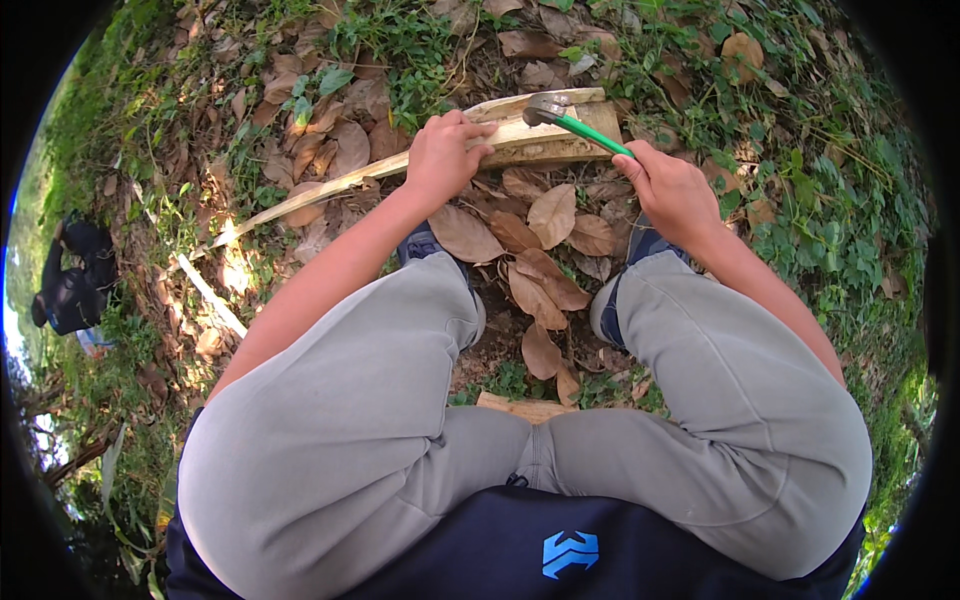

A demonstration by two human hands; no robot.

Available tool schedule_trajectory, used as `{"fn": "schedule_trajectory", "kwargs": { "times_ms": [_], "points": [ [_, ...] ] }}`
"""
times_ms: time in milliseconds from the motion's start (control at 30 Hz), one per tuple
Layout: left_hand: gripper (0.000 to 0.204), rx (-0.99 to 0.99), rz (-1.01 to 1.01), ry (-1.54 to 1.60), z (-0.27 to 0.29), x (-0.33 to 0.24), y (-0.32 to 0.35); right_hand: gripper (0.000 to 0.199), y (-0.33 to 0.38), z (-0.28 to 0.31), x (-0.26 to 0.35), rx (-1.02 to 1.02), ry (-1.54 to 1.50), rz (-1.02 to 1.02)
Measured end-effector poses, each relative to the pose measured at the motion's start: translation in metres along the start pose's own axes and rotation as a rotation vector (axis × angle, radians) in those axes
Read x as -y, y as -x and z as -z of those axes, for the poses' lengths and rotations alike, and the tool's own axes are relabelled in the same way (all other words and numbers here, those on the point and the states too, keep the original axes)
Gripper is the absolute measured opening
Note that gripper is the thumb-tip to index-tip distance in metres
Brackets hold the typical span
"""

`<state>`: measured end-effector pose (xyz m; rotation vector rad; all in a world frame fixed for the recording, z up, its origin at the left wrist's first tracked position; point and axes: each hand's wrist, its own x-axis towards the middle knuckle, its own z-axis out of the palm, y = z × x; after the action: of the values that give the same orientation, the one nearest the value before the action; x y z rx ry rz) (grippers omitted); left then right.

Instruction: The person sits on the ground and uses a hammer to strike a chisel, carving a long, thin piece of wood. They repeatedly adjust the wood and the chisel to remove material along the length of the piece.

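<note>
I sit with both knees up in grey trousers. My left hand (445, 155) presses down on a long pale split strip of wood (330, 188) that rests on a wooden block (560, 140) ahead of my feet. My right hand (670, 185) grips the green handle of a small blade tool (570, 118), whose metal head lies on the top of the block. The strip runs from the block down to the left across the leaf litter.
Dry brown leaves (545, 225) and green weeds cover the ground around my shoes. A piece of cut wood (525, 407) lies between my legs. Another person in dark clothes (75, 275) crouches far left.
</note>
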<state>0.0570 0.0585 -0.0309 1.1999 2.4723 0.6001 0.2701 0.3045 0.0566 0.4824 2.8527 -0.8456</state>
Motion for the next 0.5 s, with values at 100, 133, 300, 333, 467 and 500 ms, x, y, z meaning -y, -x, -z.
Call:
{"fn": "schedule_trajectory", "kwargs": {
  "times_ms": [100,133,300,333,467,500],
  "points": [
    [0.032,0.013,0.007,0.017,-0.001,0.003,0.002,0.032,-0.001,0.006,0.008,-0.073,-0.092,0.051],
    [0.032,-0.002,-0.014,0.009,-0.003,0.005,0.002,0.032,0.000,0.005,0.010,-0.094,-0.118,0.061],
    [0.031,-0.016,-0.069,-0.035,-0.007,0.004,0.005,0.032,0.004,-0.014,-0.001,0.051,-0.027,-0.052],
    [0.032,-0.014,-0.072,-0.034,-0.006,0.004,0.005,0.033,0.004,-0.014,0.001,0.077,-0.021,-0.092],
    [0.033,0.001,-0.105,-0.001,-0.002,0.007,0.009,0.036,0.006,-0.008,-0.001,0.069,-0.116,-0.179],
    [0.034,0.004,-0.118,0.014,0.000,0.009,0.010,0.036,0.006,-0.009,-0.004,0.056,-0.131,-0.199]
  ]
}}
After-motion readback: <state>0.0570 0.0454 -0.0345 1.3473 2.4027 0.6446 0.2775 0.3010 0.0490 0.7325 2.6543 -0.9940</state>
